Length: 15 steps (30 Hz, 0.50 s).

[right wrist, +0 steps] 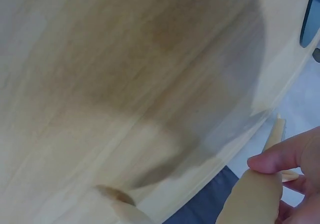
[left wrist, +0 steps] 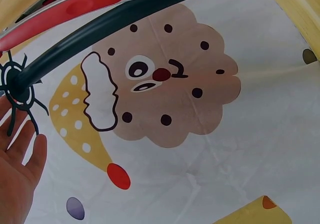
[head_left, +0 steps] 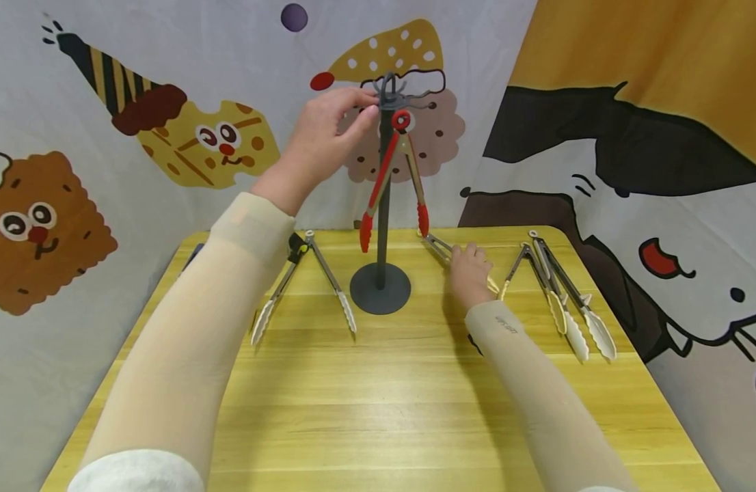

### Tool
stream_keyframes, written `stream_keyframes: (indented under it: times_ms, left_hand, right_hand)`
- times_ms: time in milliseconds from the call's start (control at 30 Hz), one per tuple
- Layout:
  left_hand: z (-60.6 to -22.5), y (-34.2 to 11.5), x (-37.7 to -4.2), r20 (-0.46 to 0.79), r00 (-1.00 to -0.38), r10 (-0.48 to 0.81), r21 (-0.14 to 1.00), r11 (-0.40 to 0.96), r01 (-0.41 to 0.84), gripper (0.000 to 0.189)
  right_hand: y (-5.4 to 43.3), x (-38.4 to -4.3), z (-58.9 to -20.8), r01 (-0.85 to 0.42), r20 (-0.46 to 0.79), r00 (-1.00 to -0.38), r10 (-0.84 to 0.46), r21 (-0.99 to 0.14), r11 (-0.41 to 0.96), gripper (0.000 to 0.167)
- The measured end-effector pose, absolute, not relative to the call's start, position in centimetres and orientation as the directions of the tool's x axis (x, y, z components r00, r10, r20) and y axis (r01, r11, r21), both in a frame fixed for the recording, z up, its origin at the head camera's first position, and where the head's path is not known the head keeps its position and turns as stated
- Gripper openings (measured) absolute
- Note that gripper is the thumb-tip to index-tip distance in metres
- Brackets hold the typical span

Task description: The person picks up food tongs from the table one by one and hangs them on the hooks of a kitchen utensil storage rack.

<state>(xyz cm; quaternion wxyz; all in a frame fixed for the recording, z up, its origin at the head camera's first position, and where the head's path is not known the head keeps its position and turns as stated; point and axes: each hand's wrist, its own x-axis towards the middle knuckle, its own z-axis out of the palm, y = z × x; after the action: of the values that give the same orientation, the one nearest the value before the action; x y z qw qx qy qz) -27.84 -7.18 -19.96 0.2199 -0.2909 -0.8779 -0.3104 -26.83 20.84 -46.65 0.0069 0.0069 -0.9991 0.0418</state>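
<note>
A dark grey hook stand (head_left: pixel 383 219) rises from a round base at the table's far middle. My left hand (head_left: pixel 325 130) pinches the edge of its hooked top between thumb and fingers; in the left wrist view its fingers lie among the hooks (left wrist: pixel 34 119). Red-tipped tongs (head_left: pixel 417 181) hang by their ring from the stand, arms spread. Right of the base, my right hand (head_left: pixel 470 273) grips tongs (head_left: pixel 439 247) with cream tips low over the table. In the right wrist view the thumb presses against a cream tip (right wrist: pixel 252 196). The palm hides the middle of these tongs.
Spread white-tipped tongs (head_left: pixel 331 273) lie left of the stand. Toward the right edge of the wooden table (head_left: pixel 378 403) lie cream-tipped tongs (head_left: pixel 556 311) and white-tipped tongs (head_left: pixel 599 335) close together. A printed cloth (head_left: pixel 243 41) hangs behind the table.
</note>
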Motion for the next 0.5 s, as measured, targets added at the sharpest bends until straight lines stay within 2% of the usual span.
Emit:
stream_keyframes:
  times_ms: [100, 367, 500]
  left_hand:
    - [-19.9, -7.3, -27.8, 0.566, -0.736, 0.372, 0.42, 0.639, 0.645, 0.037]
    - [-20.0, -7.4, -27.9, 0.564, -0.74, 0.366, 0.418, 0.647, 0.638, 0.038]
    - [-20.0, -7.3, -27.9, 0.563, -0.741, 0.367, 0.417, 0.648, 0.637, 0.038]
  right_hand:
    - [20.9, -26.7, -46.3, -0.019, 0.02, -1.0, -0.018, -0.075, 0.997, 0.057]
    - [21.2, -26.2, -45.3, -0.036, 0.069, -0.997, -0.034, -0.024, 0.999, 0.067]
    - [21.5, -26.0, -44.9, -0.045, 0.096, -0.995, -0.039, -0.056, 0.997, 0.071]
